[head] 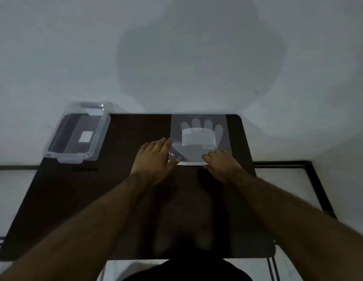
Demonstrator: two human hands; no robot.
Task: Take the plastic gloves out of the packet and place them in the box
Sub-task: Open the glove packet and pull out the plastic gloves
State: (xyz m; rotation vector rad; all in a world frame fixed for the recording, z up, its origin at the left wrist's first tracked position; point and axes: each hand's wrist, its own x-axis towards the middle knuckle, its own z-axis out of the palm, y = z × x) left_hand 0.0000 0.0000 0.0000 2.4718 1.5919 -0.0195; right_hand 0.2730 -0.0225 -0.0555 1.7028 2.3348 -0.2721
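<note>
A clear packet of plastic gloves [198, 136] lies flat at the far middle of the dark table [75, 199]; a hand shape and a white label show through it. My left hand [156, 159] rests flat, fingers spread, on the packet's near left corner. My right hand [221, 163] pinches the packet's near edge at its right end, where a white strip shows. A clear plastic box [77, 134] stands open at the table's far left corner, with a white label on its floor.
A white wall rises right behind the table's far edge. A black frame [318, 185] runs along the floor to the right of the table. My dark clothing shows at the near edge.
</note>
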